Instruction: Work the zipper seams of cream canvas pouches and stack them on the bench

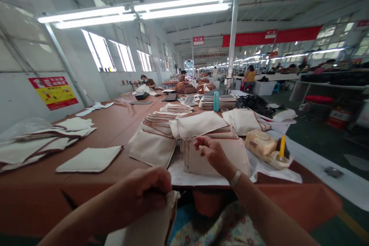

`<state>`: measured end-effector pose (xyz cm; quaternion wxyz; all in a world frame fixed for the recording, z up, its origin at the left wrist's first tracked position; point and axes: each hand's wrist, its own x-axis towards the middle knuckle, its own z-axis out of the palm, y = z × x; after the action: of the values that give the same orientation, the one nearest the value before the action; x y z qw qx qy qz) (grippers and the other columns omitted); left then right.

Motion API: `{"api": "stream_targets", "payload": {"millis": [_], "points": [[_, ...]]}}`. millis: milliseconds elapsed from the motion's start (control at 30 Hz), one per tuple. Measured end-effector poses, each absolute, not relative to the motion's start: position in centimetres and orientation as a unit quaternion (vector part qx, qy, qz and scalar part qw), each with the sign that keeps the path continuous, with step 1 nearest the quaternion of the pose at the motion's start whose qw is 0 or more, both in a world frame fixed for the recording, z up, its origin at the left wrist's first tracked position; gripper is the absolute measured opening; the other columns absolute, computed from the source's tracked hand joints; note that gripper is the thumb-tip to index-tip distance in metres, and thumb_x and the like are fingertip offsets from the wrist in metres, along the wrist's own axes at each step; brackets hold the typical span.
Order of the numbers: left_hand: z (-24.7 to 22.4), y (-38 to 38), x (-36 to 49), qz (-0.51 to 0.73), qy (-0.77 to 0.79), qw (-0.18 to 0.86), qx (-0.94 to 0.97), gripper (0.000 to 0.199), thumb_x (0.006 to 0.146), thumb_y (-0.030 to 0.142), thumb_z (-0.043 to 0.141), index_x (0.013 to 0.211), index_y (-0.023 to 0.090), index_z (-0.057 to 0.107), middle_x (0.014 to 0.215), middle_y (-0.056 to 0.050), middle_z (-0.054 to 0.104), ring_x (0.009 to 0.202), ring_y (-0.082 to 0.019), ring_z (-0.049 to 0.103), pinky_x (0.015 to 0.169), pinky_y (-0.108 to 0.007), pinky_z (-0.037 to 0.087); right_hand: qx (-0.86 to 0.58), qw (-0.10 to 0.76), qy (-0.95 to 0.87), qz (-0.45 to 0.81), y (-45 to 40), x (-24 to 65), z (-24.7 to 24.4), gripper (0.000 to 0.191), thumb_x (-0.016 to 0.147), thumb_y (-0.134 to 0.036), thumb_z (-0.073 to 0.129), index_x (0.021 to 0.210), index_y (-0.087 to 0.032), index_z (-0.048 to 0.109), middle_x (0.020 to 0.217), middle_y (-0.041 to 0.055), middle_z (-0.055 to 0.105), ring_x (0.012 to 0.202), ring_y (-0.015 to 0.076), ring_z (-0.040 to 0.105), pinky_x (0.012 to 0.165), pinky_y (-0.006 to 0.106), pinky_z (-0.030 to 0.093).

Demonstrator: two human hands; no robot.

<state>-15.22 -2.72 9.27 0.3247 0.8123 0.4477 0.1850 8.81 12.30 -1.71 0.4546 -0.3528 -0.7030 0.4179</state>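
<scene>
Our left hand (147, 190) grips a canvas panel (147, 221). Our right hand (215, 155) pinches a canvas pouch (201, 163) on the brown table (34, 188).

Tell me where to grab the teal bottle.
Wrap your hand around the middle of the teal bottle, coming from the side. It stands upright, and its body is tall, narrow and straight, so fingers can circle it.

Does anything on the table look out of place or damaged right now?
One thing stands out: a crumpled white fabric scrap lies alone on the brown table cover, twisted and loose, while the cream cloth pieces lie flat in piles. No damage is clear from this view.
</scene>
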Motion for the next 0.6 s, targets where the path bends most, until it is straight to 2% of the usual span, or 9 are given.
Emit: {"api": "stream_targets", "payload": {"millis": [67, 100, 200, 300, 433, 500, 600], "points": [[9.3, -2.0, -12.8, 0.149, 0.415, 0.317, 0.840, 0.002, 0.090, 0.020, 0.058, 0.092, 0.019, 0.058, 0.083, 0.001, 0.062, 0.072, -0.013, 0.052, 0.065, -0.019, 0.041, -0.308, 0.450, -0.715, 0.438, 7.6, 9.8, -0.1, 0.038, 0.089, -0.009, 0.047, 0.122, -0.021, 0.062, 0.108, 0.0060, 0.071, 0.098, 0.0208, 0.068, 0.068, 0.027, 0.057], [9.4, -2.0, -11.9, 0.137, 0.395, 0.305, 0.856, 0.003, 0.090, 0.019, 0.058, 0.093, 0.020, 0.058, 0.084, 0.002, 0.063, 0.073, -0.012, 0.052, 0.065, -0.019, 0.040, -0.282, 0.446, -0.721, 0.448, 5.3, 10.4, 0.6, 0.040, 0.087, -0.009, 0.051, 0.122, -0.023, 0.063, 0.109, 0.0047, 0.071, 0.100, 0.0207, 0.067, 0.071, 0.026, 0.057], [10.1, -2.6, -10.3, 0.119, 0.367, 0.247, 0.889, 0.006, 0.090, 0.018, 0.060, 0.093, 0.023, 0.060, 0.086, 0.003, 0.064, 0.075, -0.012, 0.053, 0.066, -0.018, 0.037, -0.173, 0.431, -0.706, 0.535, -0.6, 12.5, 2.0, 0.044, 0.085, -0.010, 0.058, 0.126, -0.028, 0.062, 0.116, 0.0043, 0.069, 0.105, 0.0208, 0.066, 0.086, 0.029, 0.055], [10.6, -3.3, -9.6, 0.093, 0.382, 0.223, 0.892, 0.011, 0.090, 0.017, 0.060, 0.094, 0.027, 0.062, 0.093, 0.004, 0.065, 0.081, -0.013, 0.055, 0.069, -0.017, 0.039, -0.163, 0.407, -0.711, 0.550, -3.4, 13.6, 2.7, 0.045, 0.086, -0.014, 0.066, 0.129, -0.027, 0.061, 0.126, 0.0058, 0.066, 0.115, 0.0237, 0.062, 0.097, 0.032, 0.049], [11.0, -2.5, -8.1, 0.071, 0.395, 0.214, 0.891, 0.017, 0.088, 0.012, 0.058, 0.097, 0.026, 0.060, 0.094, 0.004, 0.065, 0.083, -0.013, 0.057, 0.069, -0.019, 0.039, -0.216, 0.439, -0.757, 0.434, -3.7, 13.0, 2.5, 0.027, 0.086, -0.008, 0.060, 0.108, -0.021, 0.069, 0.107, 0.0050, 0.072, 0.102, 0.0213, 0.066, 0.090, 0.027, 0.049], [11.3, -1.6, -7.0, 0.077, 0.376, 0.216, 0.898, 0.015, 0.086, 0.012, 0.059, 0.096, 0.024, 0.057, 0.090, 0.004, 0.064, 0.081, -0.013, 0.057, 0.069, -0.020, 0.038, -0.235, 0.465, -0.747, 0.413, -3.5, 12.4, 2.1, 0.023, 0.087, -0.007, 0.055, 0.101, -0.020, 0.067, 0.098, 0.0033, 0.071, 0.098, 0.0195, 0.066, 0.087, 0.025, 0.049], [11.5, -0.2, -5.9, 0.089, 0.342, 0.215, 0.911, 0.018, 0.085, 0.013, 0.061, 0.098, 0.022, 0.052, 0.086, 0.005, 0.063, 0.076, -0.012, 0.056, 0.066, -0.020, 0.037, -0.272, 0.489, -0.718, 0.414, -3.0, 12.6, 1.2, 0.015, 0.096, -0.014, 0.049, 0.098, -0.020, 0.062, 0.093, 0.0026, 0.068, 0.091, 0.0173, 0.064, 0.081, 0.024, 0.050]]}}
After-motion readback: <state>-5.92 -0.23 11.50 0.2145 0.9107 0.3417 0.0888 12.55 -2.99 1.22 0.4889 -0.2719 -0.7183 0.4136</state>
